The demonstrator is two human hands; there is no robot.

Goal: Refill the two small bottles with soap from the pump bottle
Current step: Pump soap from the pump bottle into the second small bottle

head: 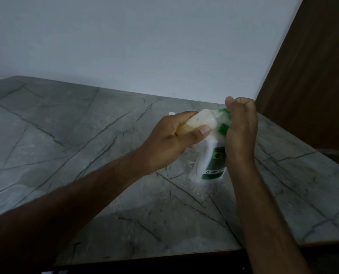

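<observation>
The left hand (170, 143) grips a small bottle (199, 123), fingers curled round its body and the thumb lying along its side; the bottle is tipped nearly level, its mouth end meeting the green pump head (224, 120) of the pump bottle (210, 161). The right hand (240, 123) closes over that pump head from above, fingers curled round it. The pump bottle stands upright on the grey veined tabletop (76, 135), well in from the near edge and closer to the right edge and the back wall (145, 46). A wide bare stretch of tabletop lies to the left of the hands. A brown wooden panel (312, 86) rises at the right. A bit of something white (171, 113) shows just behind the left hand; what it is cannot be told
</observation>
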